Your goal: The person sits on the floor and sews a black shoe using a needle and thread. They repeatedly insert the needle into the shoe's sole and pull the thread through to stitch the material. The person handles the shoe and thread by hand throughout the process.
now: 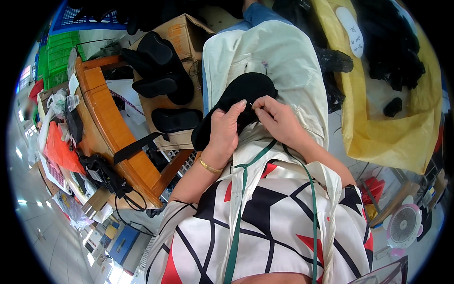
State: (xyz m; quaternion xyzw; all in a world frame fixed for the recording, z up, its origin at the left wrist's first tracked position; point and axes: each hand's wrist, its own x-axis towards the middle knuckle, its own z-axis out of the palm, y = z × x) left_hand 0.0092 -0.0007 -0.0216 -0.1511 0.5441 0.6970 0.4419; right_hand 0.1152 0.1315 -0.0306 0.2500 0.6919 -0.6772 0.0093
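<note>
A black fabric slipper (pixel 248 90) lies across the pale apron (pixel 302 71) on my lap, its sole end reaching down to the left. My left hand (pixel 226 125) grips it from the near left side, with the thumb raised along its edge. Close beside that thumb, my right hand (pixel 276 118) is closed in a pinch over the slipper's opening. A tiny pale sliver shows at its fingertips, too small to name. The fingers of the left hand under the slipper are hidden.
Several black slippers (pixel 163 85) rest on a cardboard box (pixel 184 35) at the left. Beyond stands a wooden table (pixel 111 118) with bags and a black strap. On the right, a yellow sack (pixel 392 146) holds black pieces and a white sole-shaped piece (pixel 349 28). A fan (pixel 404 225) stands lower right.
</note>
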